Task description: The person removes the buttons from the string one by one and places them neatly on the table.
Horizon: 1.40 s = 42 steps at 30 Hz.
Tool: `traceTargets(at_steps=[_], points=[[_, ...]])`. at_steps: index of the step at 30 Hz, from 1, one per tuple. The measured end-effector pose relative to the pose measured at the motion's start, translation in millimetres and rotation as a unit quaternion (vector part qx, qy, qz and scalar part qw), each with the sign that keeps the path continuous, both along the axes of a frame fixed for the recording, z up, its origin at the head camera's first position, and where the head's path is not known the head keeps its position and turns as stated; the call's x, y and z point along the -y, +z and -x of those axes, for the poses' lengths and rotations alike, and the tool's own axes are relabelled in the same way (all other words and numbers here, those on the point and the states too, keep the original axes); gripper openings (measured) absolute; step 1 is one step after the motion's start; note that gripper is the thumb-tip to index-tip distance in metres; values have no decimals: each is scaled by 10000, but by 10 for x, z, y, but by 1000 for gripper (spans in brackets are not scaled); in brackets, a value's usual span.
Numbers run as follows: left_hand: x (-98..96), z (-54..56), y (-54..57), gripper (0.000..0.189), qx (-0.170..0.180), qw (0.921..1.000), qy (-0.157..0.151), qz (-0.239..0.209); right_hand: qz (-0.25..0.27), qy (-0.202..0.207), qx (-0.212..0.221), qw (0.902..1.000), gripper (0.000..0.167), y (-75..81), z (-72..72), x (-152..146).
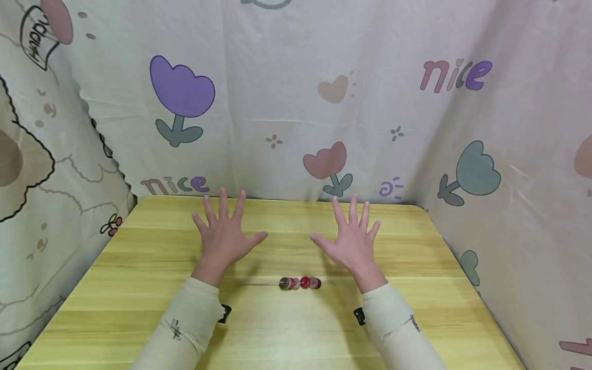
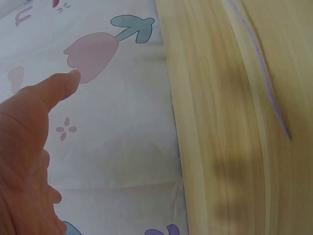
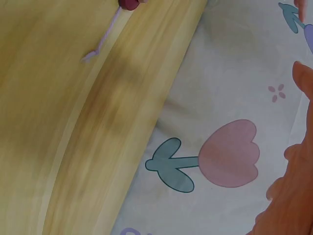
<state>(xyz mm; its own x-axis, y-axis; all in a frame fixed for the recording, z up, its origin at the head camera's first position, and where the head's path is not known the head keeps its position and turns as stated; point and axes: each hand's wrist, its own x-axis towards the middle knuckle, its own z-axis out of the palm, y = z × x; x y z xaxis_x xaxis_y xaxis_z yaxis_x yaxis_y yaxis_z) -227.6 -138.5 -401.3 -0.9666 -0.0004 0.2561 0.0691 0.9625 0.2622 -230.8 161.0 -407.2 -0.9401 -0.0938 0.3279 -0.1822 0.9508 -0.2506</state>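
Several red, pink and brown beads (image 1: 305, 282) sit in a row on a thin cord (image 1: 261, 283) that lies on the wooden table. My left hand (image 1: 224, 236) is held above the table, up and left of the beads, its fingers spread wide and holding nothing. On the other side my right hand (image 1: 353, 241) is spread the same way, also holding nothing. In the left wrist view the cord (image 2: 266, 81) looks purple and its end lies loose. The right wrist view catches a dark red bead (image 3: 129, 4) and a short cord end with a knot (image 3: 90, 55).
The wooden table (image 1: 139, 288) has its far edge against a printed cloth (image 1: 273, 92) with flowers and words. More cloth (image 1: 55, 246) hangs along the left and right sides. A small black device (image 1: 224, 313) shows at the left cuff, another (image 1: 359, 316) at the right.
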Motion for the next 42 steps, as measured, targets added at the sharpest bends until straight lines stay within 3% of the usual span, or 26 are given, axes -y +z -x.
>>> traceTargets(at_steps=[11,19,30,42], points=[[-71,-2,-48,112,-22,9998,-118,-126,-4,87,65,9999,104,-68,-35,34],[-124,-51,-103,111,178,9993,-244,-205,-131,225,307,9992,102,-169,-86,102],[-235,-170,-347,110,334,9984,-409,-212,-64,595,517,9969,95,-329,-251,239],[-299,-232,-494,109,478,9976,-456,-219,250,1090,354,9931,90,-510,-355,326]])
